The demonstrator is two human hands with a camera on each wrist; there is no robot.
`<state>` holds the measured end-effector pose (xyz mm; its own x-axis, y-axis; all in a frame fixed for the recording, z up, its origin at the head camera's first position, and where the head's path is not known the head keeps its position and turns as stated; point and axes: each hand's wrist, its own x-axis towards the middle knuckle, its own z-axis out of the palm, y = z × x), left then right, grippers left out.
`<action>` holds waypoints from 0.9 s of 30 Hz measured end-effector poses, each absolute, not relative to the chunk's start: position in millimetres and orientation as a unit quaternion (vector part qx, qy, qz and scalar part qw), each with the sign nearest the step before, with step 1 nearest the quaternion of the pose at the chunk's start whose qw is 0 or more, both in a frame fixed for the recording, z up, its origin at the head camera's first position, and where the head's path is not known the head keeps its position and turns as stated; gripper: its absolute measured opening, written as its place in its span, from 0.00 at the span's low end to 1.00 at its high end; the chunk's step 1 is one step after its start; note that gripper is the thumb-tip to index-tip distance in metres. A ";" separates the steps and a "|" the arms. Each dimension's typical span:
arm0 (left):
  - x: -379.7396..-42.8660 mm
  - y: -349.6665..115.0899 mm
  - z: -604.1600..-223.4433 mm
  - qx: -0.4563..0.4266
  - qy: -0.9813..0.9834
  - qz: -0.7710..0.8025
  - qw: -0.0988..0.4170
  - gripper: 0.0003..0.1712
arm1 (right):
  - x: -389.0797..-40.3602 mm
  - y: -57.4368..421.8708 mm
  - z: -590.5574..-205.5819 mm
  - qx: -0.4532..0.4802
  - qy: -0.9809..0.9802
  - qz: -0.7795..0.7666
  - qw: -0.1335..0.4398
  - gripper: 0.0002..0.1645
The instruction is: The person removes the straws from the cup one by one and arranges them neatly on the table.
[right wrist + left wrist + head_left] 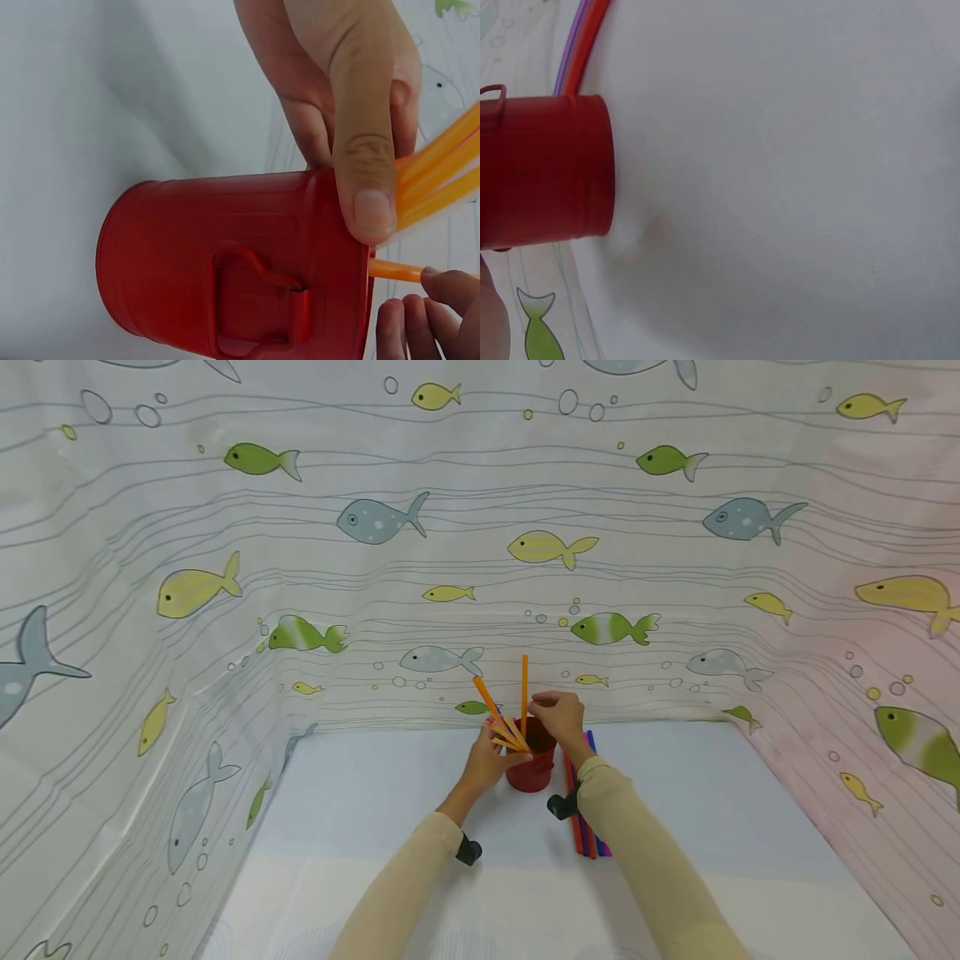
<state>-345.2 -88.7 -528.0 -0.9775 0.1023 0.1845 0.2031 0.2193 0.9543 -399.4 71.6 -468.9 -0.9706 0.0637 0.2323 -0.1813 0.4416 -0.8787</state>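
Note:
A small red metal bucket [531,775] stands upright on the table, with a wire handle [255,300] on its side. My left hand [483,764] grips its rim, the thumb lying over the outside wall in the right wrist view. Several orange straws [442,165] lean out of the bucket beside that thumb, fanned to the left. Another orange straw [524,685] rises nearly upright from the mouth. My right hand [562,714] pinches this straw above the rim from the right. The bucket's inside is mostly hidden.
Just right of the bucket lies a bundle of red, blue and purple straws [587,839], partly under my right forearm [637,835]. A white cloth with printed fish [442,660] hangs behind the table [375,793] and at both sides.

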 end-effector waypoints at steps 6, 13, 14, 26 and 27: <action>-345.0 -88.7 -526.9 -0.112 -0.776 -0.620 0.047 0.45 | -399.0 66.2 -469.8 0.035 -0.835 0.537 0.111 0.15; -345.2 -89.6 -526.8 -0.112 -0.779 -0.615 0.049 0.46 | -399.8 60.4 -469.6 0.022 -0.844 0.528 0.095 0.16; -345.2 -89.7 -526.8 -0.111 -0.781 -0.613 0.049 0.46 | -399.7 59.8 -469.8 0.020 -0.845 0.526 0.092 0.16; -339.4 -89.2 -518.2 -0.108 -0.777 -0.619 0.038 0.47 | -400.8 56.4 -475.1 0.020 -0.849 0.520 0.096 0.16; -339.1 -89.4 -518.1 -0.106 -0.777 -0.619 0.038 0.47 | -401.3 56.1 -475.6 0.018 -0.847 0.522 0.097 0.16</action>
